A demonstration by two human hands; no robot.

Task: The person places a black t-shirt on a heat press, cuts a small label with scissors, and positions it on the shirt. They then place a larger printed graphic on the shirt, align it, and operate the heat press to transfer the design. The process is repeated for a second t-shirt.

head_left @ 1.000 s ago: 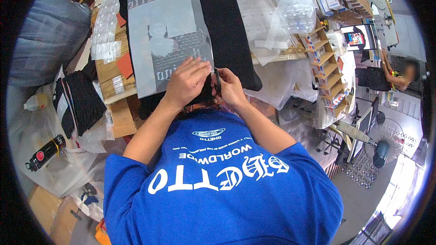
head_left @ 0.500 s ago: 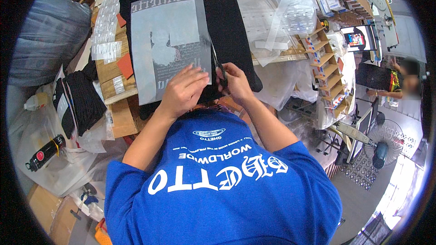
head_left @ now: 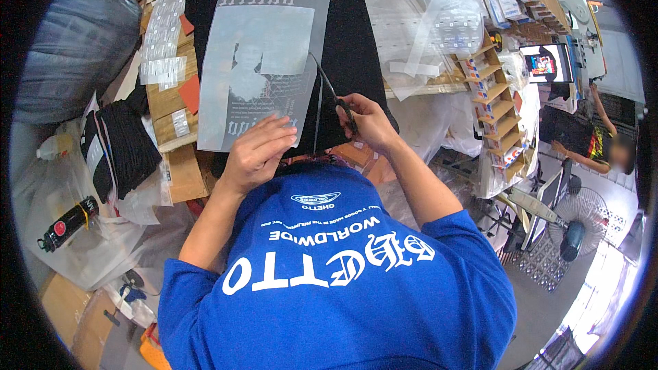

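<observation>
A pale translucent film sheet (head_left: 212, 106) with dark print, seen mirrored, lies tilted over a black garment (head_left: 353, 48) on the work table. My left hand (head_left: 257, 154) holds its near right corner, fingers stretched over the top and the thumb hidden. In my right hand (head_left: 370, 123) is a pair of black-handled scissors (head_left: 329, 85), the blades pointing away from me along the sheet's right edge. A narrow strip of film (head_left: 319, 113) hangs between the sheet and my right hand.
Clear plastic bags (head_left: 425, 20) cover the table's right part, near a cardboard rack (head_left: 490, 109). At left are a stack of black garments (head_left: 123, 151) and a black bottle (head_left: 68, 226). A fan (head_left: 576, 229) stands at right; farther off, another person's arm (head_left: 582, 157) shows.
The film sheet has turned slightly clockwise, and my left hand has moved left and nearer to me. The scissors have come further into view, and the narrow strip now hangs apart from the sheet.
</observation>
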